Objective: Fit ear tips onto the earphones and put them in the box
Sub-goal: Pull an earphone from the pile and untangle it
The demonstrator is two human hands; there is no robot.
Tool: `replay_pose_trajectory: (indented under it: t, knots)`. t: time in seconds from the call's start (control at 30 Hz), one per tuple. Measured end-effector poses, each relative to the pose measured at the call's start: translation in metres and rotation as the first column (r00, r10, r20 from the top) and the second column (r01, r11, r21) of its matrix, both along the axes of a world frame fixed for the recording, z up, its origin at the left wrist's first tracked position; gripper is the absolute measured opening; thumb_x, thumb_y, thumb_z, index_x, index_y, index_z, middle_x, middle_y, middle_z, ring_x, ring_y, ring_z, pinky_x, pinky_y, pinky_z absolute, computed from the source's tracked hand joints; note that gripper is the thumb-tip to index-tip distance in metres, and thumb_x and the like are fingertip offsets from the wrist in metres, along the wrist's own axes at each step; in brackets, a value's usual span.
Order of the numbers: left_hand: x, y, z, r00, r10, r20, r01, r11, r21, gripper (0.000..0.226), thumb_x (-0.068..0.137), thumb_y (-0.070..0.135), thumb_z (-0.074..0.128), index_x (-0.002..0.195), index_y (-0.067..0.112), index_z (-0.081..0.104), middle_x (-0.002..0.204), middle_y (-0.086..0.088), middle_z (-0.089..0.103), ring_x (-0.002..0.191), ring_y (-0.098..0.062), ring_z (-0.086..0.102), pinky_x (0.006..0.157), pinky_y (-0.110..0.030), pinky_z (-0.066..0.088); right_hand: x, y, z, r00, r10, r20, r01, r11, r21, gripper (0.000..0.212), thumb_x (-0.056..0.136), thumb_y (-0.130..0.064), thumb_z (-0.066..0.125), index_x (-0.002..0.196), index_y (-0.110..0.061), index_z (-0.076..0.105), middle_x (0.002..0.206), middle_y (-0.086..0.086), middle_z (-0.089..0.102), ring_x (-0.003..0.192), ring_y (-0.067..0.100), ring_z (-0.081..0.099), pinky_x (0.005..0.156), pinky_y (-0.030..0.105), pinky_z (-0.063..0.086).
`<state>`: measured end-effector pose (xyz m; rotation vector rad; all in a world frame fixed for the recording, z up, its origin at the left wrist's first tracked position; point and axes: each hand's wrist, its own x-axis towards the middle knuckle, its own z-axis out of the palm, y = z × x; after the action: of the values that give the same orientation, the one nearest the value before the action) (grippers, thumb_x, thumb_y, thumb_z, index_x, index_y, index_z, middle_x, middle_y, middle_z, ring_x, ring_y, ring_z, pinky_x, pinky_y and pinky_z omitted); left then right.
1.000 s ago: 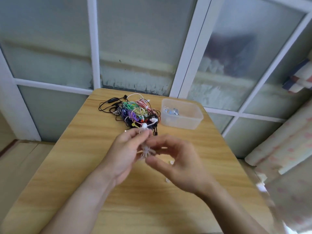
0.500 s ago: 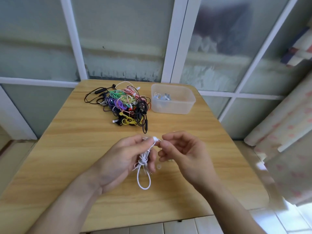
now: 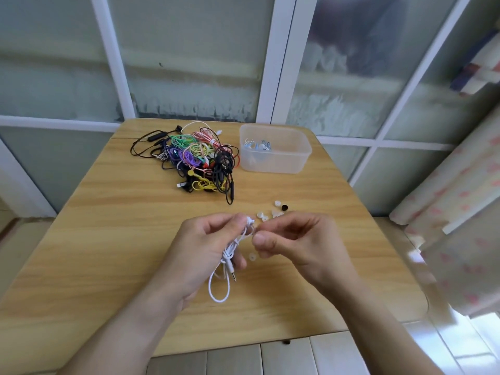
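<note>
The left hand (image 3: 205, 239) holds a bundled white earphone (image 3: 227, 255), its fingers curled round the cable; one loop and the plug hang below the hand. The right hand (image 3: 295, 242) pinches at the earbud end between thumb and finger; what it pinches is too small to tell. Both hands are above a wooden surface (image 3: 108, 239). Loose ear tips (image 3: 273, 211) lie just beyond the hands, and one lies below them. Further away, a tangle of coloured earphones (image 3: 194, 161) lies beside a clear plastic box (image 3: 276, 155) with some earphones inside. Behind the surface stands a white-framed frosted window (image 3: 189, 63). A flowered curtain (image 3: 460, 212) hangs to the right of the hands.
</note>
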<state>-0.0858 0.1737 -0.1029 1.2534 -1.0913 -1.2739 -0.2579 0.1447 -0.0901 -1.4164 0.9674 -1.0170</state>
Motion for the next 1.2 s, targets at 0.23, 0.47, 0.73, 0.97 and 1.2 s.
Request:
replay_pose_trajectory:
  t: [0.23,0.47,0.73,0.97,1.2]
  knots:
    - [-0.002,-0.004,-0.006,0.998,0.041,0.043,-0.041,0.999,-0.001,0.016,0.09,0.033,0.063,0.091,0.025,0.077,0.077,-0.027,0.067,0.052,-0.025,0.056,0.056,-0.037,0.041,0.006,0.001,-0.009,0.995,-0.005,-0.102,0.007,1.0,0.013,0.019,0.073,-0.012,0.082,0.089,-0.006,0.074,0.073,0.014,0.074,0.066,0.025,0.071,0.067,0.034,0.06]
    - [0.005,-0.006,-0.013,0.985,0.115,0.131,-0.113,0.993,-0.021,0.019,0.095,0.032,0.057,0.094,0.021,0.073,0.055,-0.008,0.058,0.051,-0.021,0.047,0.044,-0.023,0.034,0.003,-0.004,-0.012,0.892,-0.048,-0.449,-0.008,0.992,-0.122,0.036,0.056,-0.036,0.092,0.076,-0.019,0.068,0.068,0.002,0.071,0.055,0.001,0.057,0.056,0.014,0.044]
    - [0.011,-0.005,-0.009,0.997,0.066,0.031,-0.067,0.998,0.014,0.022,0.098,0.022,0.053,0.093,0.021,0.075,0.07,-0.006,0.063,0.054,-0.016,0.054,0.049,-0.026,0.039,0.01,-0.005,-0.027,0.614,-0.101,-0.783,-0.293,0.892,-0.345,0.005,0.083,-0.022,0.071,0.085,-0.026,0.075,0.073,-0.014,0.052,0.065,-0.001,0.048,0.063,0.01,0.035]
    - [0.008,-0.002,-0.006,1.0,0.01,-0.027,-0.009,0.999,0.031,0.018,0.094,0.017,0.057,0.094,0.017,0.075,0.072,-0.004,0.068,0.059,-0.017,0.062,0.052,-0.022,0.047,0.008,-0.004,-0.02,0.77,-0.189,-0.609,-0.054,0.932,-0.359,0.014,0.091,-0.013,0.064,0.08,-0.022,0.061,0.078,-0.009,0.058,0.069,0.007,0.055,0.065,0.015,0.042]
    - [0.005,-0.001,-0.005,0.998,-0.019,-0.055,0.019,1.0,0.004,0.012,0.091,0.015,0.06,0.101,0.012,0.066,0.072,-0.004,0.068,0.057,-0.021,0.059,0.057,-0.031,0.045,0.002,0.0,-0.006,0.99,-0.065,-0.124,0.064,0.998,-0.011,0.019,0.079,-0.013,0.077,0.091,-0.003,0.066,0.07,0.013,0.071,0.06,0.026,0.07,0.062,0.033,0.057]
